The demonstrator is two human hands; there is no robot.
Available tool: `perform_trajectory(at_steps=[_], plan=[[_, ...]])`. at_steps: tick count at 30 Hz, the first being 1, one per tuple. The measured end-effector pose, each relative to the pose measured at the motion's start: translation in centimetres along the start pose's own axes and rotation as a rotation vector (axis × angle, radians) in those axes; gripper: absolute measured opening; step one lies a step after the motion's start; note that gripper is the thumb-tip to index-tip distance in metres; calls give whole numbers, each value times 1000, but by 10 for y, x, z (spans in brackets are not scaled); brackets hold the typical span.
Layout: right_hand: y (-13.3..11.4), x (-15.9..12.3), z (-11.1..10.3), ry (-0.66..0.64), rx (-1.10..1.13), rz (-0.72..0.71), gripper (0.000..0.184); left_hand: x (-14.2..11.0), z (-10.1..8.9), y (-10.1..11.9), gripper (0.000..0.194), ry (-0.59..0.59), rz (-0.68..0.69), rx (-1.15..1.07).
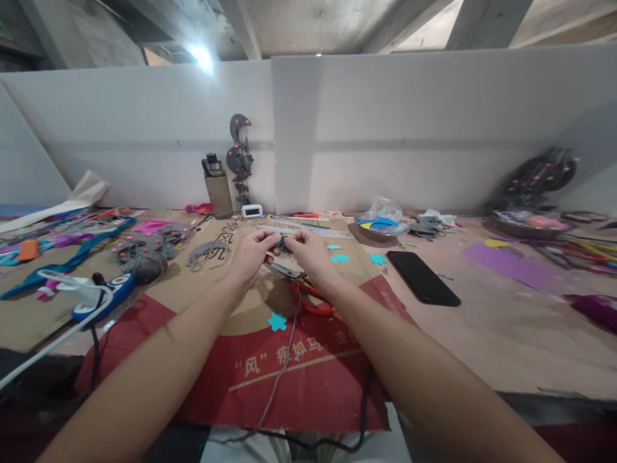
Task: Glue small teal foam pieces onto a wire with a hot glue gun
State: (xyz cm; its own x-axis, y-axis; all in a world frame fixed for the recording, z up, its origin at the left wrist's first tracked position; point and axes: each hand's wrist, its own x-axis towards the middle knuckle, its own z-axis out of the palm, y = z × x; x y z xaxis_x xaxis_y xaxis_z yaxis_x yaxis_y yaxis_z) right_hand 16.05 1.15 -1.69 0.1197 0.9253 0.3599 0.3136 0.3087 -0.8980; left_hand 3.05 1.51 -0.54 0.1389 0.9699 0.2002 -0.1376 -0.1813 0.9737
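Observation:
My left hand [252, 253] and my right hand [310, 253] meet over the middle of the cardboard, fingertips pinched together. Between them is a small dark piece [283, 240], too small to make out clearly. Just below the hands lie red-handled scissors [315, 302], blades pointing up and left, partly covered by my right wrist. A thin grey cord [289, 347] runs past the scissors down to the cardboard's front edge; its upper end is lost near the hands. A turquoise flower cutout [277, 321] lies nearer to me, and several more turquoise cutouts [340, 258] are right of my right hand.
A black phone [423, 278] lies right of the red and brown cardboard [308, 399]. A bottle [219, 193] and small white clock [251, 211] stand by the white partition. At left are a blue power strip [108, 299] and grey felt pieces [144, 251]; a plastic-covered bowl [380, 225] is behind.

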Motion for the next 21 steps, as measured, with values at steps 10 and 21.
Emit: perform_trajectory(at_steps=[10, 21], plan=[[-1, 2, -1, -69, 222, 77, 15, 2, -2, 0, 25, -80, -11, -44], [-3, 1, -5, -52, 153, 55, 11, -4, -1, 9, 27, -82, 51, 189]])
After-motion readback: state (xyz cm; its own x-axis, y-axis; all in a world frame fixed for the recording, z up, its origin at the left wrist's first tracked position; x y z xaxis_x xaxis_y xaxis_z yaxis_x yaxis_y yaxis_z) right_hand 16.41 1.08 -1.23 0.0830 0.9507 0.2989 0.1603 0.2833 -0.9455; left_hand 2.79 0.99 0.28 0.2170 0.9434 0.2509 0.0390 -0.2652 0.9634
